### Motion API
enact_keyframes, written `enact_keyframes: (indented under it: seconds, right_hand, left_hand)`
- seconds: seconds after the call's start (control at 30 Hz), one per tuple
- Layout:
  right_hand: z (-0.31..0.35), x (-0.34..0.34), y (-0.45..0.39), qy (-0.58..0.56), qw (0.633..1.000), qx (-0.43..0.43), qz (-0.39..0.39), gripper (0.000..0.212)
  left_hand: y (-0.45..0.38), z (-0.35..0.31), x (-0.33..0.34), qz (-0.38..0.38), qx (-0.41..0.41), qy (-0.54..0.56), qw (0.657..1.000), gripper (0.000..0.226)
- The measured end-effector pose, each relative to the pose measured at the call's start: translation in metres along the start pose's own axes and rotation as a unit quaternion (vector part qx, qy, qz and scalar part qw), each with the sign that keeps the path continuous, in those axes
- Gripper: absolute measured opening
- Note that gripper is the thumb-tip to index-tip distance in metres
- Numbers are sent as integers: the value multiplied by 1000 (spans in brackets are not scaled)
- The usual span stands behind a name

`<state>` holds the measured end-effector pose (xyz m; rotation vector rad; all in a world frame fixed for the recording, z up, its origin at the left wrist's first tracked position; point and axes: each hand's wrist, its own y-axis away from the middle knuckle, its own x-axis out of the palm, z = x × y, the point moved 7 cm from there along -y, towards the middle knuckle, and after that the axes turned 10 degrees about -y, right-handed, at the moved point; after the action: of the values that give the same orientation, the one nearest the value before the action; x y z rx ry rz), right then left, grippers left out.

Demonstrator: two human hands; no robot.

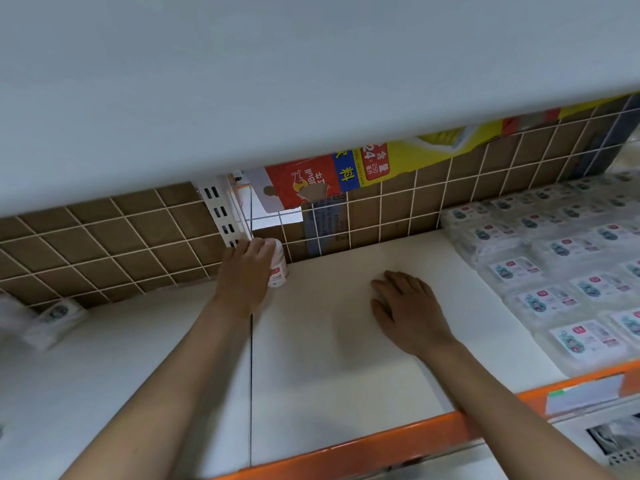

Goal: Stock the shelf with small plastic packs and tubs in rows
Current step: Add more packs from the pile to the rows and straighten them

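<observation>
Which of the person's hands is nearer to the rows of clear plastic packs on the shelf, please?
Right. The right hand rests flat on the bare shelf just left of the packs; the left hand grips a small white tub farther away by the back grid.

Behind the wire grid at the back of the shelf (pixel 346 358), a red, blue and yellow carton (pixel 332 178) stands upside down. It reads "Bull", a large "24" and "250", with Chinese characters. Labels on the clear packs (pixel 561 278) at the shelf's right are too small to read.
</observation>
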<state>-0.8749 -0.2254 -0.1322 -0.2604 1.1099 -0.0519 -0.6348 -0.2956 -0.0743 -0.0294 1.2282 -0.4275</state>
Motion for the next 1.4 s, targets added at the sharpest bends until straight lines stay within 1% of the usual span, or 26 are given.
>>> enact_keyframes:
  seconds: [0.13,0.27,0.33,0.4,0.5,0.6,0.73,0.8,0.87,1.0,1.1,1.23,1.3,1.33,1.4]
  right_hand:
    - [0,-2,-1,1,1000,-2,-4,46]
    - [1,-4,-1,-5,1000,-9,-7,45]
    - [1,-4,-1,-7,1000,-7,-3,45]
    - [1,-3,-1,-4,1000,-7,3,45]
    - [1,-4,-2,-7,1000,-10,6,43]
    - [2,-5,-2,-16,1000,-9,10,41]
    - [2,-3,-2,-20,1000,-4,23,44]
    - [1,1,-3,-5,999,0,34,42]
    - [6,1,-4,7,999,3,40,43]
    - [41,1,1,25,998,-23,57,43]
    - [84,10,13,-17,997,-46,52,45]
    - [142,32,28,-79,994,-72,36,43]
    - [174,40,34,-103,992,-74,26,44]
    - [190,44,36,-112,991,-74,18,45]
    - [226,56,40,-124,989,-74,8,46]
  left_hand:
    - [-3,-4,5,-9,-30,-10,999,68]
    - [-6,-2,7,24,-53,-34,998,69]
    - [-5,-5,2,37,-60,-20,997,72]
    - [2,-9,-4,37,-84,2,996,76]
    - [29,-22,-11,4,-99,69,993,78]
    - [69,-33,-12,4,-123,109,986,74]
    - [118,-31,-8,11,-167,129,977,57]
    - [138,-25,-4,15,-196,151,969,55]
    - [152,-18,-5,3,-222,168,960,53]
    - [169,-2,-8,-1,-258,203,944,55]
    - [180,13,-8,-12,-277,229,933,55]
    - [196,42,-4,-30,-276,254,926,51]
    - [206,65,-1,-36,-270,262,926,42]
    - [210,79,2,-32,-262,264,928,38]
    - [220,108,9,-16,-242,255,936,36]
